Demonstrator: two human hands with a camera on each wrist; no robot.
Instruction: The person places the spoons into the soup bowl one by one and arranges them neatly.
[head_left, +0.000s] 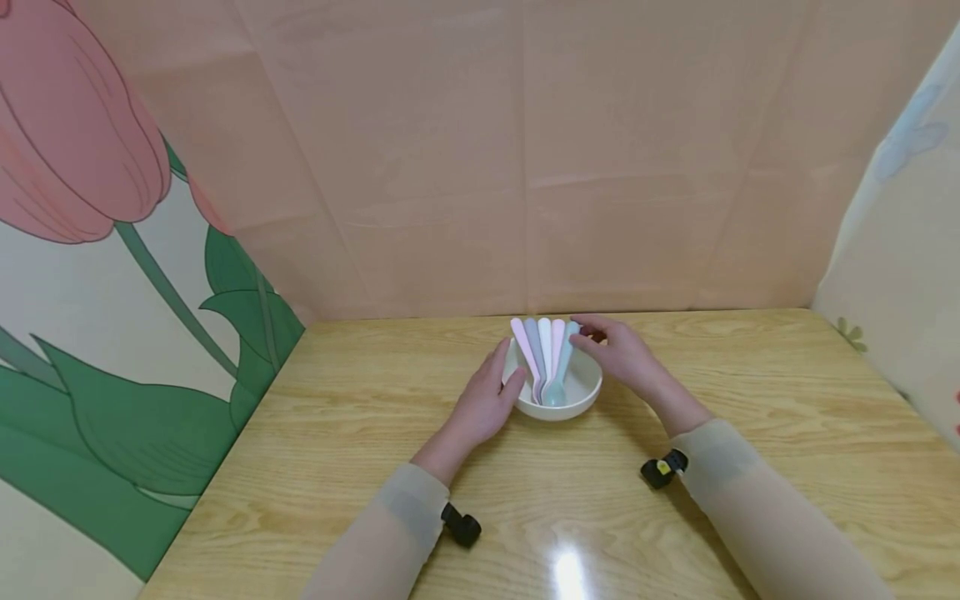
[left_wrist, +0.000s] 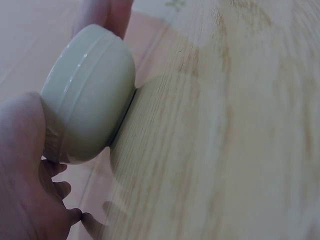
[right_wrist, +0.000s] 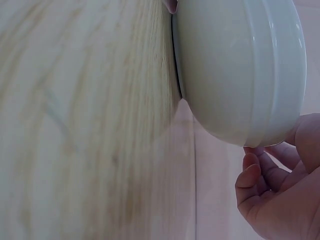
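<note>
A white bowl (head_left: 561,412) stands upright on the table, with several pastel spoons leaning in it, their handles fanned above the far rim. My left hand (head_left: 483,400) holds the bowl's left side, the thumb near the front rim and the fingers along the outer wall; the left wrist view shows the bowl wall (left_wrist: 100,95) beside that thumb. At the far right rim, the right hand (head_left: 624,354) pinches the handle of the light blue spoon (head_left: 558,387), whose head rests inside the bowl. Pink, purple and white spoon handles (head_left: 545,333) stand to its left.
The wood-grain table (head_left: 360,367) extends on both sides of the bowl. Behind it rises a pinkish backdrop (head_left: 525,167) close to the bowl. A tulip-printed panel (head_left: 150,350) borders the left, and a pale panel (head_left: 900,292) the right.
</note>
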